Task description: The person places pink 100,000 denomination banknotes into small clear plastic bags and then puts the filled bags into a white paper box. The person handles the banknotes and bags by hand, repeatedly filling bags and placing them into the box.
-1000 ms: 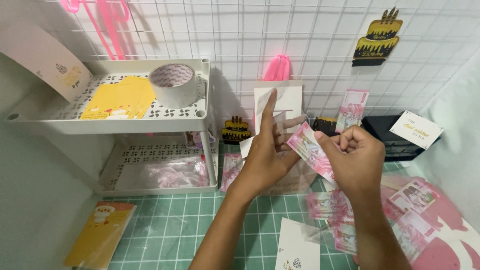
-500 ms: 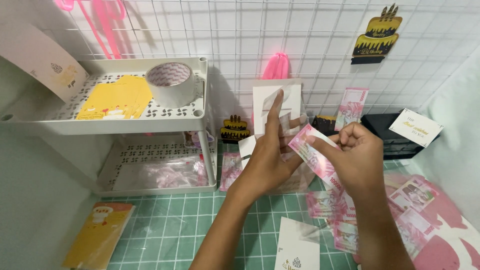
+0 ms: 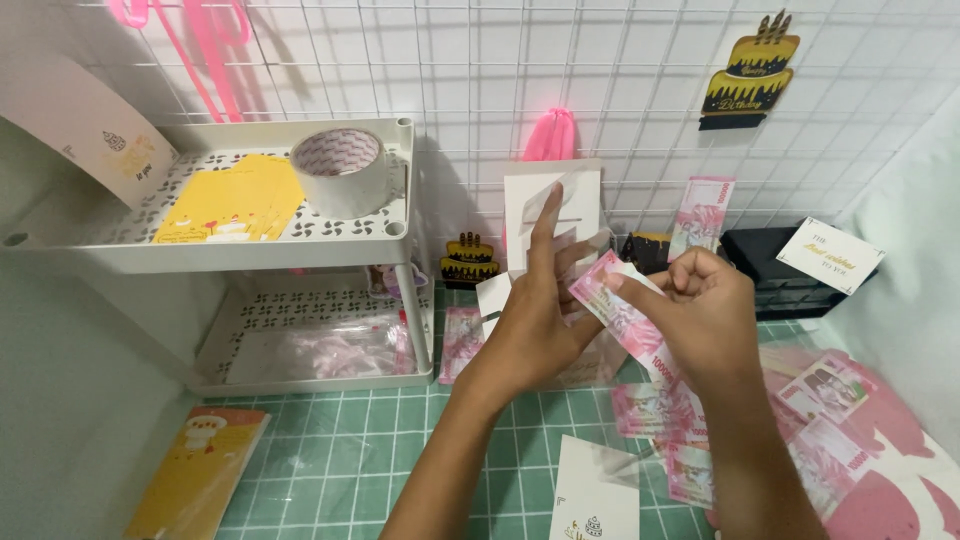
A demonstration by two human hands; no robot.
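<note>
Head view: my left hand point(image 3: 535, 325) and right hand point(image 3: 700, 315) pinch one pink paper banknote point(image 3: 625, 320) with closed fingers, best kept taut and level.

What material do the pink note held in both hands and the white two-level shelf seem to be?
The pink note looks like thin matte paper: it bends between the left hand and the right hand. The white shelf seems moulded plastic, smooth with slight sheen and punched leaf-shaped holes.
</note>
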